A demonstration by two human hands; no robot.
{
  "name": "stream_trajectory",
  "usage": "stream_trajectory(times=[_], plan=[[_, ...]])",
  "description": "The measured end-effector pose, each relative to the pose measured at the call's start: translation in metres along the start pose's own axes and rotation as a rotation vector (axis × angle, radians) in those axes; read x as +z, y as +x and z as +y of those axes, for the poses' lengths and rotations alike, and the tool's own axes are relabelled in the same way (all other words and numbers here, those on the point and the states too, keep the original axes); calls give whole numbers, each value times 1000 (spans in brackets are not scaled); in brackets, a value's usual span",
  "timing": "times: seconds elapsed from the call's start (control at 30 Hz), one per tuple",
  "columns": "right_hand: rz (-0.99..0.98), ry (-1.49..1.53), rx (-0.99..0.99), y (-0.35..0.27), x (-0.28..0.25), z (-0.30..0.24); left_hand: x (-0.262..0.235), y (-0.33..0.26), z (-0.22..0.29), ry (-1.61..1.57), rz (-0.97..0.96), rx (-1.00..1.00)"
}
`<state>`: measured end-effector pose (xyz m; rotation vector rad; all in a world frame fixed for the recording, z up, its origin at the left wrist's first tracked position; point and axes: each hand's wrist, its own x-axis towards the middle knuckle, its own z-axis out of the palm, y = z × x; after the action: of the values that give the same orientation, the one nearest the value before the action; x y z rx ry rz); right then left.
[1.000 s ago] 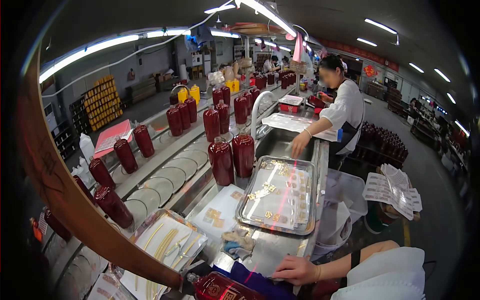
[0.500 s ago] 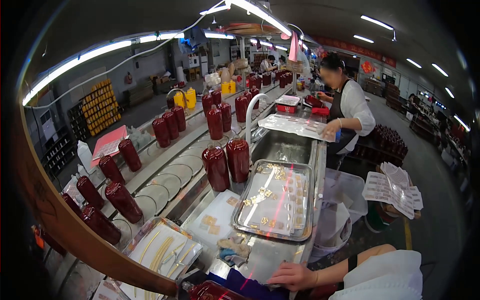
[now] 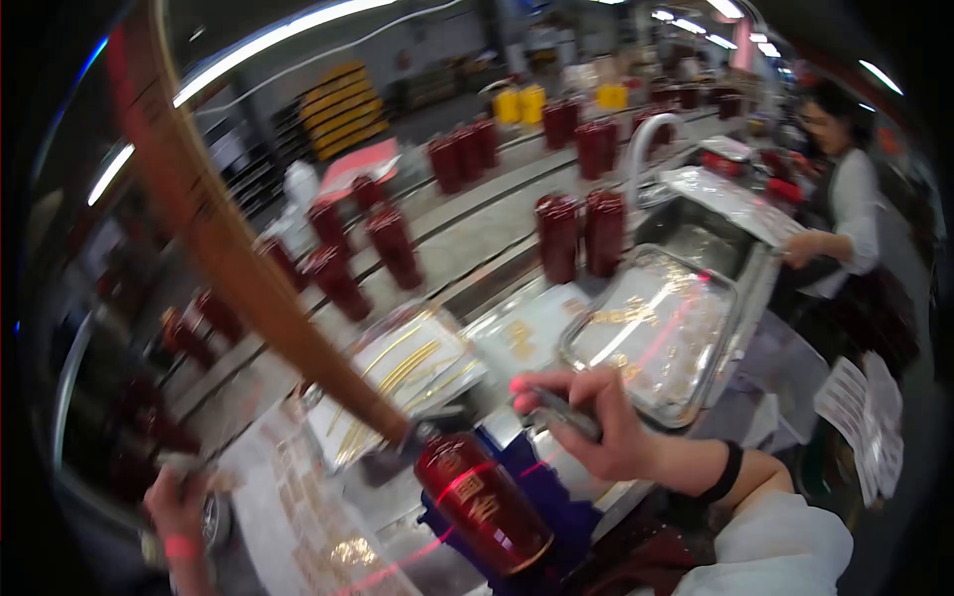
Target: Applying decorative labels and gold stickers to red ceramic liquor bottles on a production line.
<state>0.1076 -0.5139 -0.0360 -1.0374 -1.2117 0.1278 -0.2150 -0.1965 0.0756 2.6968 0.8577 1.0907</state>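
Observation:
In my right hand (image 3: 606, 432), closed and raised, is a small grey hand tool (image 3: 568, 415), its kind blurred. Below it a glossy dark red bottle (image 3: 487, 517) with gold decals lies tilted on a dark blue cloth (image 3: 571, 517), its neck toward a long brown wooden bar (image 3: 268, 293). At the far left my left hand (image 3: 179, 512) is closed around something pale, too smeared to name. Between that hand and the bottle spreads a white sheet (image 3: 253, 467) carrying several gold decals.
Beyond the bottle are a tray of gold strips (image 3: 393, 368) and a metal tray (image 3: 701, 387) of wet decal sheets. Several red bottles (image 3: 393, 243) line the conveyor. A sink (image 3: 691, 233) with a white curved tap stands further back. At the right a co-worker (image 3: 845, 204) handles a sheet.
The view has swung left and down. My right hand has risen off the blue cloth and shows a grey tool. My left hand and the whole bottle have come into view.

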Motion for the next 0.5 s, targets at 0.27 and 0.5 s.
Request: stream_trajectory(times=[0.27, 0.5], plan=[[-433, -372, 56, 100, 62, -37, 38, 13, 153, -138, -97, 362], [-550, -279, 54, 93, 83, -37, 62, -21, 167, -653, 55, 200]])
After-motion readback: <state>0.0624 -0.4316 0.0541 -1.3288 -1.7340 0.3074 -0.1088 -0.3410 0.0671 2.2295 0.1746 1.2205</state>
